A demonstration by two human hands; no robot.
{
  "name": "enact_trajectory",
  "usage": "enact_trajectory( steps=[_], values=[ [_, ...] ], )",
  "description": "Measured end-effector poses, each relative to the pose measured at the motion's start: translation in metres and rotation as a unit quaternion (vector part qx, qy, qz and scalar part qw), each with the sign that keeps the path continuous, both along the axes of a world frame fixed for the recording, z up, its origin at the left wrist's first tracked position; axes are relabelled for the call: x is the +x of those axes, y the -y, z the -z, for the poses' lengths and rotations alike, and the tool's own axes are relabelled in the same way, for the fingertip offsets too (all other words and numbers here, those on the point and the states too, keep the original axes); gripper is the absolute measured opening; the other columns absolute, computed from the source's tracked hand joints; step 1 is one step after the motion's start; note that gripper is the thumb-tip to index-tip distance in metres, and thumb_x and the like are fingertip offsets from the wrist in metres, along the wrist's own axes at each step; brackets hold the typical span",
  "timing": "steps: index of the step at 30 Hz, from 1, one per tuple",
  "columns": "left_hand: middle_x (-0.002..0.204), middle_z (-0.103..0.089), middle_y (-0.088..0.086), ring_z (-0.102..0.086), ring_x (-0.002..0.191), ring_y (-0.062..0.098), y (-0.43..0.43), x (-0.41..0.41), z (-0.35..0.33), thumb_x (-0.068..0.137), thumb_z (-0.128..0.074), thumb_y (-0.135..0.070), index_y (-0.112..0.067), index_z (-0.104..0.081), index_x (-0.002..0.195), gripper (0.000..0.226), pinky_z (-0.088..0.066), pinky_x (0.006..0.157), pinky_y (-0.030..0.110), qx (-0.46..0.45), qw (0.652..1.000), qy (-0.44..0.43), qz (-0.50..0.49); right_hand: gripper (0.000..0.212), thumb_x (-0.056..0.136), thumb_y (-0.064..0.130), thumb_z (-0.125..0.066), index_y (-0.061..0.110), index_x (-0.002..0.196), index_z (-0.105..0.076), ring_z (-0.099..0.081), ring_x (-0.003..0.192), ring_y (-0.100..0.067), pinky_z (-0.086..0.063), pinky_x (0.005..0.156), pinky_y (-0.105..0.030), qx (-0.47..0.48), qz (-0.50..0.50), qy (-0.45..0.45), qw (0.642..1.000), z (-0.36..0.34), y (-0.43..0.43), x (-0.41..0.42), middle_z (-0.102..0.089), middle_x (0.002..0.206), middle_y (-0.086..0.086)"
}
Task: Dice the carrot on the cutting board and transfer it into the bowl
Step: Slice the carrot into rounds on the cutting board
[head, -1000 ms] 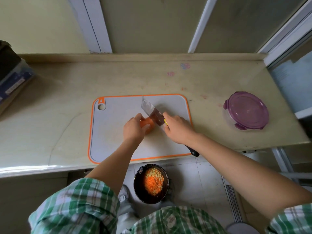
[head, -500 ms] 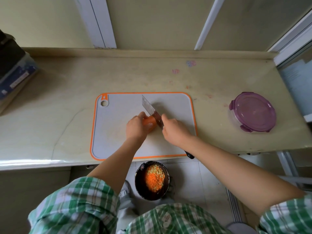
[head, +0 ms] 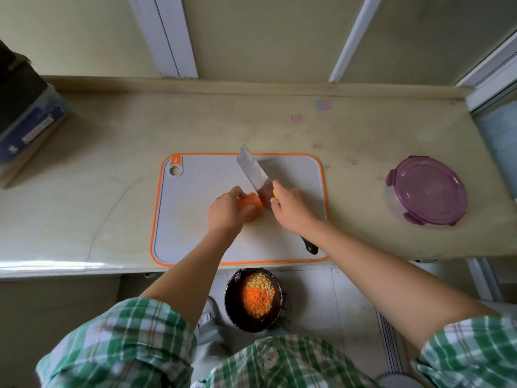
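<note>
An orange carrot chunk (head: 249,207) lies in the middle of the white, orange-rimmed cutting board (head: 193,233). My left hand (head: 226,210) grips the carrot from the left and hides part of it. My right hand (head: 291,210) grips the knife (head: 254,172) by its black handle, whose end sticks out behind the wrist. The wide blade points away to the upper left and its heel sits against the carrot's right side. A black bowl (head: 253,299) with diced orange and yellow bits stands on the floor below the counter's front edge.
A round container with a purple clip lid (head: 426,190) sits on the beige counter (head: 98,169) at the right. A dark and blue box (head: 25,119) stands at the far left. A raised ledge runs along the counter's back.
The knife blade has shifted slightly against the carrot's right side. Both hands have kept their holds on carrot and knife. The view has tilted a little.
</note>
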State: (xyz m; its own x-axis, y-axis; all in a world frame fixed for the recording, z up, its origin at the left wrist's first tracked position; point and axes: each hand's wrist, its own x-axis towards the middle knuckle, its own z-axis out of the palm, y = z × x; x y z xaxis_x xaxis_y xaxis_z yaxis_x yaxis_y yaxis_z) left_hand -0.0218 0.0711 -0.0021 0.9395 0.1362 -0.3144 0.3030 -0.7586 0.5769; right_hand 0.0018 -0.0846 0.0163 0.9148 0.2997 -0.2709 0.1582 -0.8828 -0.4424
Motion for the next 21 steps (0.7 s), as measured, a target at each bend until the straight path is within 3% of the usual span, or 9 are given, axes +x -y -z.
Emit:
enact_trajectory(
  steps=[4,11,21],
  values=[
    [0.106,-0.068,0.008,-0.059,0.097,0.029,-0.001,0.000,0.001,0.088,-0.067,-0.030,-0.016,-0.060,0.113,0.029,-0.041,0.076,0.031,-0.006,1.000,0.003,0.002,0.010,0.092,0.016,-0.042,0.011,0.101,-0.041,-0.057,0.090,-0.042,-0.038,0.063,-0.038,-0.034,-0.036,0.005,0.999,-0.023,0.006,0.007,-0.062,0.100,-0.021],
    [0.105,-0.068,0.008,-0.060,0.095,0.030,-0.001,-0.001,0.001,0.087,-0.068,-0.029,-0.016,-0.060,0.110,0.028,-0.045,0.077,0.033,-0.018,1.000,0.001,-0.009,0.007,0.094,0.013,-0.040,0.016,0.094,-0.033,-0.055,0.089,-0.040,-0.028,0.061,-0.034,-0.071,-0.067,-0.022,0.995,-0.040,0.010,-0.014,-0.060,0.097,-0.022],
    [0.106,-0.067,0.010,-0.059,0.095,0.031,0.001,-0.002,0.000,0.088,-0.067,-0.028,-0.016,-0.059,0.112,0.027,-0.045,0.078,0.034,-0.014,1.000,0.004,-0.008,0.008,0.092,0.010,-0.040,0.012,0.097,-0.034,-0.057,0.089,-0.039,-0.031,0.062,-0.034,-0.085,-0.053,-0.049,0.994,-0.034,0.002,-0.020,-0.059,0.096,-0.019]
  ],
)
